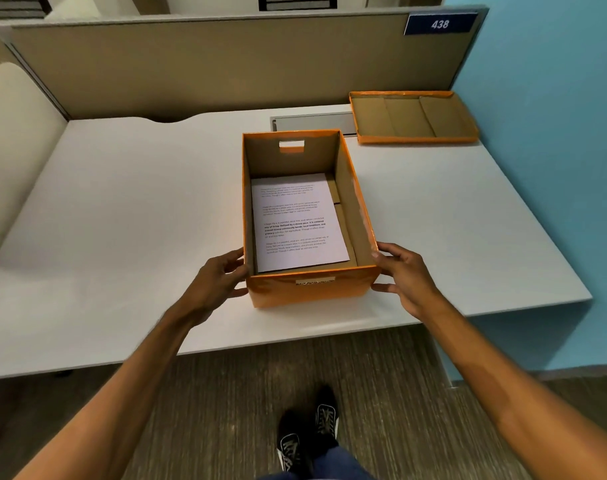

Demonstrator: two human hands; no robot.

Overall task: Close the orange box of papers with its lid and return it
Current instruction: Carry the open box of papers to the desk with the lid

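Hands frame the near end of the orange box (309, 292), one on each side. The left hand (216, 279) has its grip spread wide, fingers curled against the left wall near the front corner and the thumb up by the rim. The right hand (404, 277) is likewise spread wide, fingertips touching the right wall at the front corner; neither hand wraps fully round anything, both simply press or rest on the box's sides. Both forearms reach in from the bottom corners of the view.

The box stands upright and uncovered on the white surface (122, 220), close to its near edge. A handle slot shows in the far wall, and a small label sits on the front face. Inside, a stack of papers (297, 221) with printed text lies flat on the bottom, pushed toward the left wall, leaving a strip of bare cardboard on the right.

The lid (413, 117) lies upside down at the far right corner of the surface, well apart from the box, beside the blue wall (544, 133). A beige partition (208, 67) runs along the back, bearing a plate marked 438 (440, 24). Below, dark sneakers (309, 431) stand on the floor.
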